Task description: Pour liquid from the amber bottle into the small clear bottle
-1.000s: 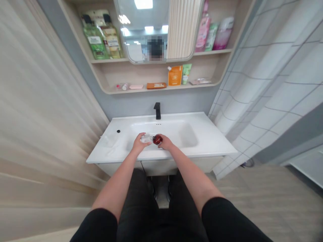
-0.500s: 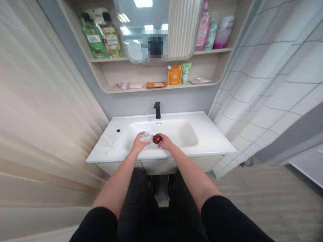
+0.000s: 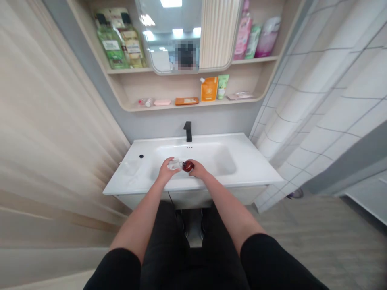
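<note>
Over the front of the white sink basin (image 3: 222,159), my left hand (image 3: 166,170) is closed round a small clear bottle (image 3: 174,164) that lies nearly on its side. My right hand (image 3: 198,169) grips a dark red bottle (image 3: 188,166), tipped so that its neck points left. The two mouths meet or almost meet; whether they touch is too small to tell. Fingertips of both hands are partly hidden behind the bottles. A small black cap-like piece (image 3: 141,156) lies on the counter to the left.
A black faucet (image 3: 188,131) rises behind the basin. Above hangs a mirror cabinet shelf (image 3: 187,107) with an orange pouch (image 3: 209,88), a green tube (image 3: 223,86) and several bottles. Something clear, perhaps a plastic bag (image 3: 131,167), lies on the left counter. A curtain (image 3: 60,141) hangs at left.
Almost nothing differs. Both hands hold the two bottles in the same place; the view has shifted very slightly.
</note>
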`<control>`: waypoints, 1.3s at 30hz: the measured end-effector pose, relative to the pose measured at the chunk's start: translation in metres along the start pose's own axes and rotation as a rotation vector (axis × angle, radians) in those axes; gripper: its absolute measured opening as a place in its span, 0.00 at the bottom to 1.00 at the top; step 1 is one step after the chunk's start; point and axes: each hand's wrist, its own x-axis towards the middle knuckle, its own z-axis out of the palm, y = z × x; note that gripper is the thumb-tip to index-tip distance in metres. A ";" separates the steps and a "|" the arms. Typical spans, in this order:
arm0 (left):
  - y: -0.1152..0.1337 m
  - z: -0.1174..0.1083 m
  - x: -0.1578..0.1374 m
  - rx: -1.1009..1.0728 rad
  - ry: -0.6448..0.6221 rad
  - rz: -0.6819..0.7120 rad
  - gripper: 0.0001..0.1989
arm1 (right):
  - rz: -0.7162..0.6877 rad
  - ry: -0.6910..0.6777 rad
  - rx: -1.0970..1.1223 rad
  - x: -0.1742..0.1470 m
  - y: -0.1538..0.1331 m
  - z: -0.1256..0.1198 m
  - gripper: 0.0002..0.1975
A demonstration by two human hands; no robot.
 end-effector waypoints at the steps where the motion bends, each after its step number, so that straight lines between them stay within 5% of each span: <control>1: 0.001 0.000 0.000 0.001 0.003 -0.001 0.40 | 0.000 -0.001 0.000 0.000 0.000 0.000 0.45; 39: 0.009 0.002 -0.002 -0.107 -0.001 -0.073 0.46 | 0.017 -0.019 -0.014 -0.001 -0.005 -0.002 0.44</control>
